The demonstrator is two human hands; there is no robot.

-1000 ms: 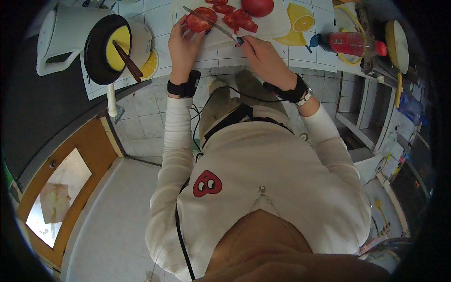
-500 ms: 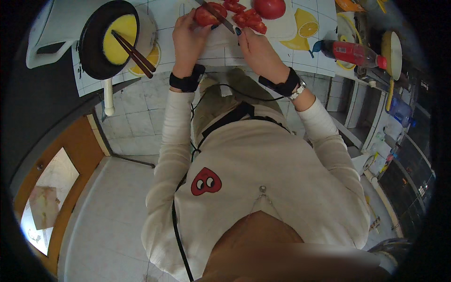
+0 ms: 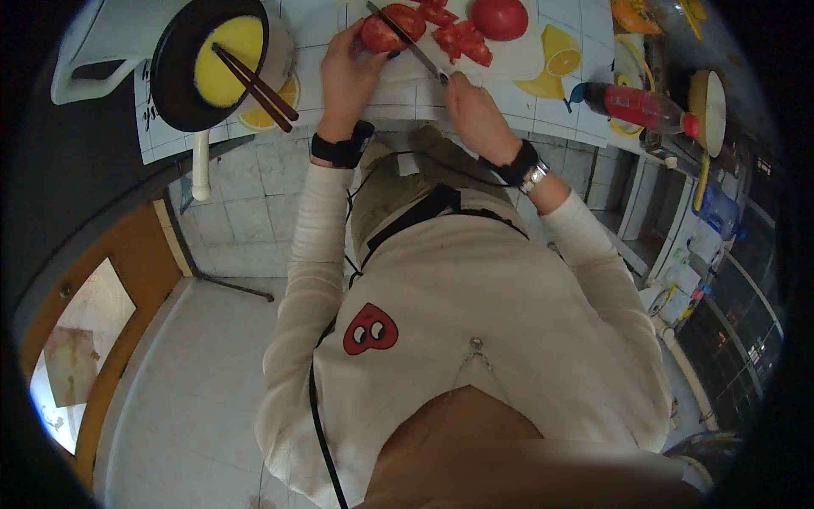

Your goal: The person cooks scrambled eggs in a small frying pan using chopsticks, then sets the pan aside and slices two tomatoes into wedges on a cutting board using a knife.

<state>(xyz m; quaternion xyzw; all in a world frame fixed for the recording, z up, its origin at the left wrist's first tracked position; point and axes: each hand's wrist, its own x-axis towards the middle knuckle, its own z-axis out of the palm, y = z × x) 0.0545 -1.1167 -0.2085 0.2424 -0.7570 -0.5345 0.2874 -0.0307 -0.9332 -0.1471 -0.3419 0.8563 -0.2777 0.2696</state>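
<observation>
A cut red tomato (image 3: 379,36) rests on the white cutting board (image 3: 509,61) at the top of the view. My left hand (image 3: 349,78) steadies it from the left, fingers curled against its side. My right hand (image 3: 479,110) is closed around the handle of a knife (image 3: 413,45). The blade lies slantwise across the tomato; how deep it sits, I cannot tell. Just right of the blade are cut tomato chunks (image 3: 463,42), with a whole-looking tomato (image 3: 500,17) behind them.
At the left stands a dark pan (image 3: 168,76) with a pale handle, holding yellow liquid (image 3: 222,75) and a pair of chopsticks (image 3: 259,89). A red-capped bottle (image 3: 640,109) lies on its side at the right. The tiled counter edge runs in front of me.
My right hand has drawn the knife back toward me and slightly right across the tomato. My left hand keeps its hold. The whole view has shifted a little.
</observation>
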